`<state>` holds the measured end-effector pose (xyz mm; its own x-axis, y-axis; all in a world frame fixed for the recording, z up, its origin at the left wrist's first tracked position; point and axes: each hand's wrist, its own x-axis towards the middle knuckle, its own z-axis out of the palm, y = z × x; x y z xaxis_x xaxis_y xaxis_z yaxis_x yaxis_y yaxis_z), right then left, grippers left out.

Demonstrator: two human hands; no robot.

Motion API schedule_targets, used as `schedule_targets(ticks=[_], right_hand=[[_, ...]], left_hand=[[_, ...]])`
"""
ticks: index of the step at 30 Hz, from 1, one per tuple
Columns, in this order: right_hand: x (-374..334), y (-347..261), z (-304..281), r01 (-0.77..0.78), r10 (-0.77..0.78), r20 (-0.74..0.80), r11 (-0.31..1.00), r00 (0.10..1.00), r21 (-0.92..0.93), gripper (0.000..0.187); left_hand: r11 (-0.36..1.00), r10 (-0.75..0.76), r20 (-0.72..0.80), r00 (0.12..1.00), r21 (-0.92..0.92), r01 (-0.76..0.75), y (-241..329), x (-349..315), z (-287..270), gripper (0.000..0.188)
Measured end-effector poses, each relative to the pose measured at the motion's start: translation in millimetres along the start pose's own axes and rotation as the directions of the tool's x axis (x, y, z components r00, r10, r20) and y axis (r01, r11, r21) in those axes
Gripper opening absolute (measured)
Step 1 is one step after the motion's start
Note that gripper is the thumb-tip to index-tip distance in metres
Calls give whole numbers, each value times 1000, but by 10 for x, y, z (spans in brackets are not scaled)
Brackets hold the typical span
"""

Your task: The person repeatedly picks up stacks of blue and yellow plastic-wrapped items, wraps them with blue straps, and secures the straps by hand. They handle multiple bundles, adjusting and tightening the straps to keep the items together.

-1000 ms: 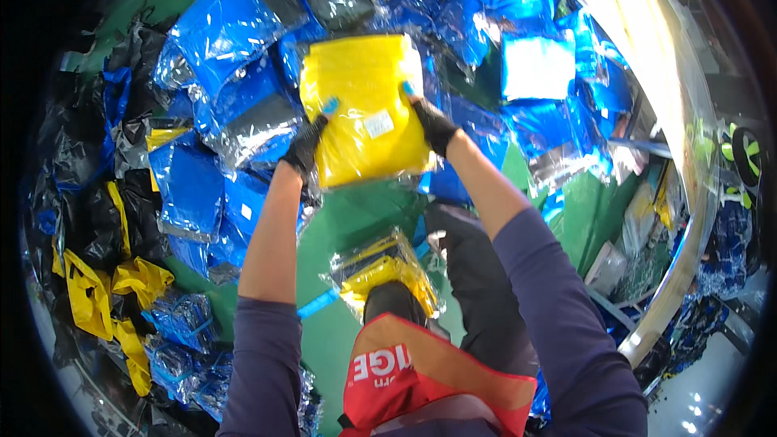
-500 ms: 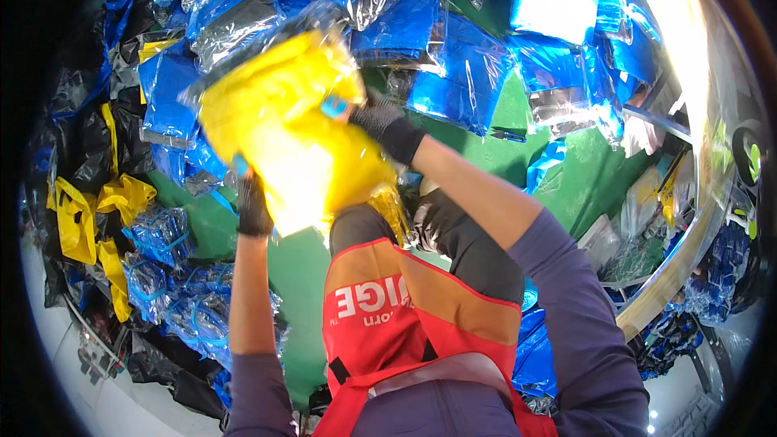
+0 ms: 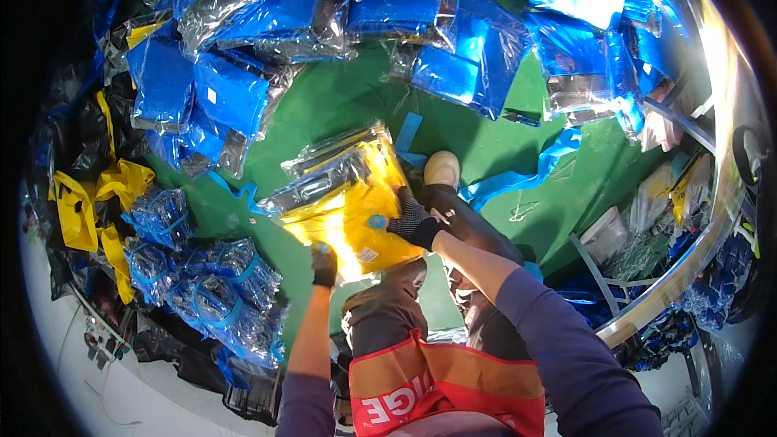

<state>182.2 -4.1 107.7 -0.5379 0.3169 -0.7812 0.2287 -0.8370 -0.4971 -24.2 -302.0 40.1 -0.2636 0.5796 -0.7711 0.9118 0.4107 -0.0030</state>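
Observation:
Over the green floor in front of my legs is a folded yellow bag in clear plastic [image 3: 356, 214], with a dark band along its far-left side. Another clear-wrapped yellow and dark packet [image 3: 332, 150] shows just past its far edge. My left hand [image 3: 324, 263], in a dark glove, grips the near-left edge, its fingers partly hidden. From the right, my gloved right hand [image 3: 414, 222] holds the opposite side, thumb on top. Whether the packets rest on the floor I cannot tell.
Plastic-wrapped blue packets [image 3: 405, 4] lie across the far side. Strapped clear-blue bundles [image 3: 222, 295] sit at the left, beside loose yellow pieces [image 3: 74, 210]. A blue strap [image 3: 526, 180] curls over the floor [image 3: 340, 105] near my shoe [image 3: 442, 170]. A curved pale rail [image 3: 672, 287] bounds the right.
Both hands have brought the yellow bag down and nearer, from over the blue packets at the far left to the floor area before my legs. The second yellow packet now shows beyond it.

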Motion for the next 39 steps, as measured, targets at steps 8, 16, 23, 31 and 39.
schedule_targets(ticks=[8,16,23,31,39], right_hand=[[-85,227,-42,-10,-52,-132,902,990,-431,96],[-156,316,212,-152,-193,-490,801,850,-579,95],[315,634,123,-40,-346,-555,822,756,-568,104],[502,785,319,-51,-455,-653,796,606,-603,99],[674,873,266,-112,-451,-651,765,610,-635,90]], left_hand=[[872,-210,-340,917,-489,18,292,-163,-1589,87],[891,417,-442,794,25,-454,1321,980,-3033,76],[926,355,-418,836,36,-375,1156,1355,-2501,75],[850,402,-578,710,-54,-524,923,1583,-2252,72],[837,424,-551,719,-64,-543,846,1858,-2044,69]])
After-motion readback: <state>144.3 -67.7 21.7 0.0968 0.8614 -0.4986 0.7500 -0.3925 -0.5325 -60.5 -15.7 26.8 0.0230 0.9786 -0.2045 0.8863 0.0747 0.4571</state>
